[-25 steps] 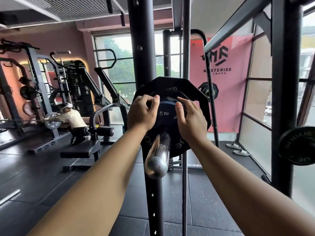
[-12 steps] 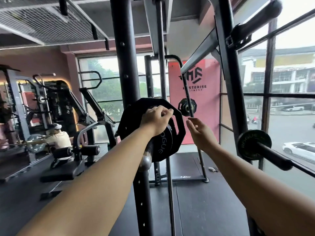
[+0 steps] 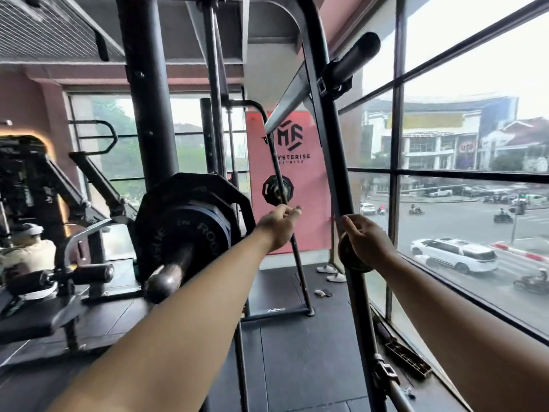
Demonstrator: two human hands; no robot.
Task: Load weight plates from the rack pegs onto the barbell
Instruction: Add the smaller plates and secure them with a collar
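Observation:
The barbell sleeve (image 3: 166, 281) points toward me at centre left. It carries a large black plate (image 3: 190, 188) and, in front of it, a smaller black and blue plate (image 3: 205, 233). My left hand (image 3: 279, 224) hangs in the air to the right of these plates, fingers loosely curled with nothing visible in them. My right hand (image 3: 365, 242) grips a small dark weight plate (image 3: 353, 264) by its upper edge. This plate sits at the right rack upright (image 3: 335, 173) and is mostly covered by my hand. Another small plate (image 3: 277, 190) hangs farther back.
A thick black rack post (image 3: 148, 114) rises behind the loaded plates. Large windows (image 3: 445, 203) run along the right, close to the upright. A padded bench machine (image 3: 59, 281) and a seated person (image 3: 26, 251) are at the left. The floor is dark rubber.
My left hand has come off the plates on the barbell and moved right. My right hand has reached right and closed on the small plate at the upright. My view turned right.

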